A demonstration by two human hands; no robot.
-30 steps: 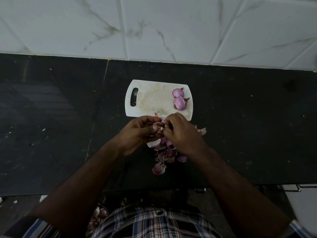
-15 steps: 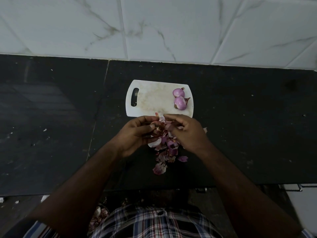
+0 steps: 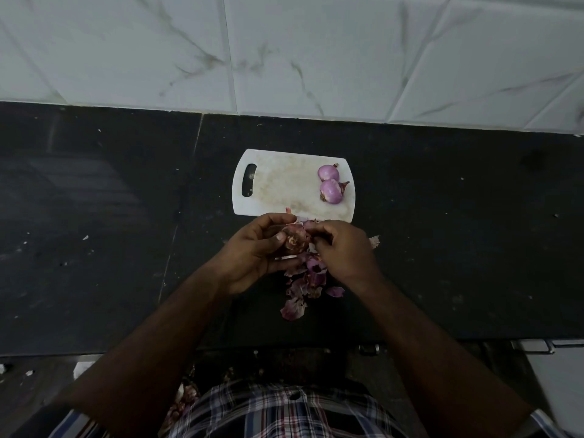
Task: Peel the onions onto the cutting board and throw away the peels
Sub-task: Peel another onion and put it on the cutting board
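The person stands at a black countertop (image 3: pixel 458 248) backed by a wall of pale marbled tiles (image 3: pixel 316 52), with both hands raised together just near of a white cutting board (image 3: pixel 284 184). The left hand (image 3: pixel 252 251) cups an unpeeled onion (image 3: pixel 295 238), its fingers curled around the far side and the thumb pressed against the near face, so the brownish, still-skinned end shows between them. The right hand (image 3: pixel 344 251) meets it from the right, its fingers bent and pinching at the onion's skin on the upper right side; how much skin it has between the fingertips cannot be told. The board lies flat on the counter, its handle slot at the left end, its surface stained. Two peeled onions (image 3: pixel 330 184) sit on its right part, one just far of the other and touching it, both smooth and purple with short dry stems. A heap of purple and pink peels (image 3: pixel 305 286) lies on the counter below and near of the hands, trailing toward the counter's near edge, and one pale scrap (image 3: pixel 374 241) shows just right of the right hand. At the bottom of the view is the person's plaid shirt (image 3: pixel 284 412).
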